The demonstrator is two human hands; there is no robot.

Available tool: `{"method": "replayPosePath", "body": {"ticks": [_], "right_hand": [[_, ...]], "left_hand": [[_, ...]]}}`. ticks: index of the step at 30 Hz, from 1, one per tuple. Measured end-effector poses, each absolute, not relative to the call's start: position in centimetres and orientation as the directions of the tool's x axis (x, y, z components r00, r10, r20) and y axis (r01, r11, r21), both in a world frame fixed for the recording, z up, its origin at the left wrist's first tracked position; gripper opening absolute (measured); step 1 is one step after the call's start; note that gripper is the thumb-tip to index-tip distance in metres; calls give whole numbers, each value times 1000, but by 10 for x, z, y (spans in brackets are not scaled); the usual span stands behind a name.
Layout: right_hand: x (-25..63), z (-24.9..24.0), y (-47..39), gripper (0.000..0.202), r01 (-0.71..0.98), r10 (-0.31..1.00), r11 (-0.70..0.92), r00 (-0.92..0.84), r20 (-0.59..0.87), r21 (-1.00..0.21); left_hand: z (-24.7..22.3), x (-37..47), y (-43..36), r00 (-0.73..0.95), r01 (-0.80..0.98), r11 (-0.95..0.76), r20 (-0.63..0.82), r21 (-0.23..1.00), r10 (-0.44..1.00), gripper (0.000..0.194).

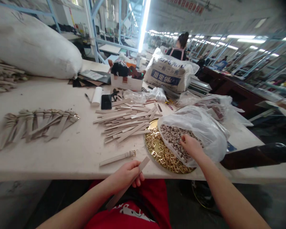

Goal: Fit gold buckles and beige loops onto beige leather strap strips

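My left hand (131,174) is closed on a flat grey-beige strip (143,163) in front of the table's near edge. To the right, my right hand (190,144) reaches into an open white plastic bag of small beige loops (173,136); its fingers are pinched among the loops, and whether they grip one is too small to tell. Under the bag's left side lies a round gold tray with gold buckles (157,148). One strip with a buckle (118,158) rests left of the tray. Behind it is a loose pile of strips (128,119).
On the left of the table (85,156) lies a row of buckled strips (41,122). Farther back are a black phone (106,101), a white roll (96,96), a white box (126,82) and large stuffed bags (33,44). A person (178,47) is beyond.
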State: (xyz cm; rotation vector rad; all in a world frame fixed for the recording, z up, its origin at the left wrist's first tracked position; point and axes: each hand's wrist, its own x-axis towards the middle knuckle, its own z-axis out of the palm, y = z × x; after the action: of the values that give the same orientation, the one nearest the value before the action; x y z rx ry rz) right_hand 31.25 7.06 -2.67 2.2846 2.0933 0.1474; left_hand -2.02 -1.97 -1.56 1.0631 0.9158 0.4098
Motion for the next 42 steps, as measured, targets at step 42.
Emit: {"method": "replayPosePath", "body": {"ticks": [42], "right_hand": [[119, -49, -24, 30, -516, 940, -194, 144, -308, -834]], "left_hand": [[-35, -8, -13, 398, 359, 251, -391, 899, 830, 34]]}}
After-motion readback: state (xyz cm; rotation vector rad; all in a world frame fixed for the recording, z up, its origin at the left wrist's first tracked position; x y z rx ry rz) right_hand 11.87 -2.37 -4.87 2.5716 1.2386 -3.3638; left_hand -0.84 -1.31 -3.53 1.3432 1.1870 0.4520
